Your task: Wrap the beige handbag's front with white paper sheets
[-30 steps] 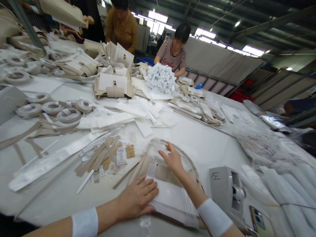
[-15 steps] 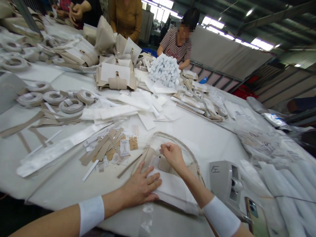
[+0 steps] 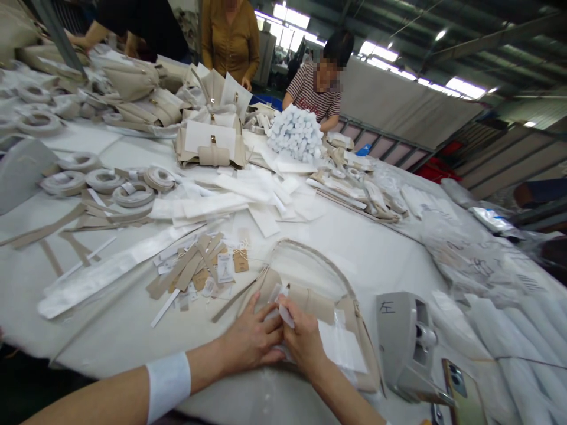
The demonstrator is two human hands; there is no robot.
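A beige handbag (image 3: 316, 302) with a looped strap lies in front of me, partly covered by white sheet and clear film. My left hand (image 3: 257, 332) rests flat on its left part with the fingers spread. Close against it, my right hand (image 3: 303, 336) is closed in a pinch on a small white sheet (image 3: 286, 316), near a dark metal fitting on the bag. A white sheet (image 3: 343, 345) under clear tape or film covers the bag's lower right. My hands hide the bag's lower middle.
Left of the bag lie tags and beige strips (image 3: 197, 265). A grey tape dispenser (image 3: 401, 342) and a phone (image 3: 463, 392) are at right. Farther back are white sheets (image 3: 208, 206), rolled straps (image 3: 133, 193) and wrapped bags (image 3: 212, 141). Several people stand across the table.
My right hand has come down and left from above the bag to beside my left hand, now pinching the white sheet. More beige front shows. A person at upper left has leaned over.
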